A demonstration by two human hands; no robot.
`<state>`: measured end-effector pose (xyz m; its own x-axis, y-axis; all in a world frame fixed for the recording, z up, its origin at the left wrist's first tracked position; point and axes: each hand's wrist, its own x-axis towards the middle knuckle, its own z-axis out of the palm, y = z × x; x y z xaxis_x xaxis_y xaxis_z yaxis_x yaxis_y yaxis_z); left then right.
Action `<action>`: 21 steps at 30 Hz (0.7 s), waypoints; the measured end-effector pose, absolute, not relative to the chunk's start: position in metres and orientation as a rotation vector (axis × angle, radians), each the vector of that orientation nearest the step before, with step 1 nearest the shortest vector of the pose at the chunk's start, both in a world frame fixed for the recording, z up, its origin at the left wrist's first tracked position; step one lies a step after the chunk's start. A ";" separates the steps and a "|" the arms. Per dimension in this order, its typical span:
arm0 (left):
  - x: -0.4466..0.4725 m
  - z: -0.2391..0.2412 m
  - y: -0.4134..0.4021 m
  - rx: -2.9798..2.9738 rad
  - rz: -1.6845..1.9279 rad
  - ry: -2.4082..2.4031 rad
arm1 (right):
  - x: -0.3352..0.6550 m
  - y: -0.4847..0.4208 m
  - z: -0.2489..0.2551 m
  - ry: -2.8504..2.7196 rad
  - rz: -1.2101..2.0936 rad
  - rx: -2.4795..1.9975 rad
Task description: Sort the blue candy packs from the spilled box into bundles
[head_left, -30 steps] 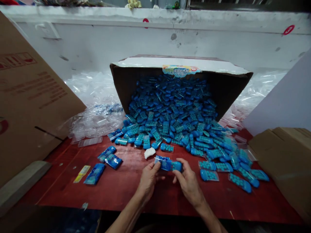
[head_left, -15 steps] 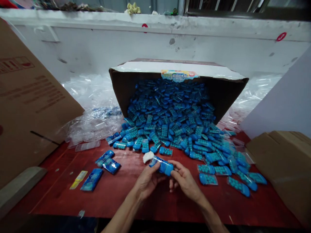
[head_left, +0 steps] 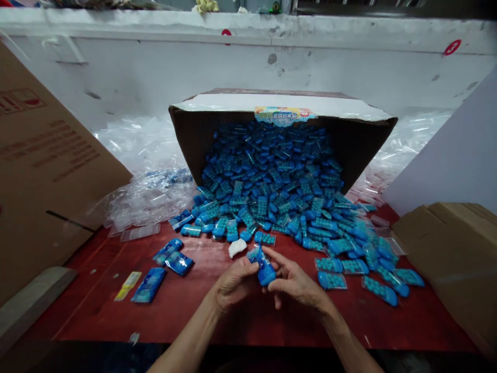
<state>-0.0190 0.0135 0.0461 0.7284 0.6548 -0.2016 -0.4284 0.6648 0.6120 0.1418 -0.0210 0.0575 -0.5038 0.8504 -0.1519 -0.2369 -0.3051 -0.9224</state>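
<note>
Both hands meet over the red table [head_left: 217, 311] near its front edge. My left hand [head_left: 233, 282] and my right hand [head_left: 295, 282] together grip one small blue candy case [head_left: 265, 268] in a clear sleeve, tilted with its far end up. Just beyond lies a white scrap [head_left: 236, 247]. Behind it a tipped cardboard box [head_left: 361, 140] spills a big heap of the same blue cases [head_left: 272, 191] onto the table.
Several wrapped blue packs [head_left: 173, 256] and a yellow slip [head_left: 127, 285] lie to the left. Clear empty sleeves [head_left: 147, 191] pile at the back left and right. Large cardboard boxes stand at left [head_left: 46, 171] and right [head_left: 458, 254]. A white wall runs behind.
The blue case has turned in my hands from lying crosswise to pointing away and up. Both hands have closed in nearer each other.
</note>
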 end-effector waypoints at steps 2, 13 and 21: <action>-0.019 0.042 0.012 0.566 0.623 0.417 | 0.143 -0.020 0.055 -1.175 1.889 -0.831; -0.011 0.040 -0.001 0.584 0.654 0.499 | 0.141 -0.024 0.047 -1.082 1.894 -0.886; -0.014 0.054 -0.004 0.590 0.665 0.492 | 0.140 -0.025 0.047 -1.062 1.841 -0.877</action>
<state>-0.0137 -0.0045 0.0538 0.6862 0.6893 -0.2321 -0.4231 0.6379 0.6435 0.1397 -0.0254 0.0472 -0.4237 0.8909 -0.1637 -0.3040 -0.3101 -0.9008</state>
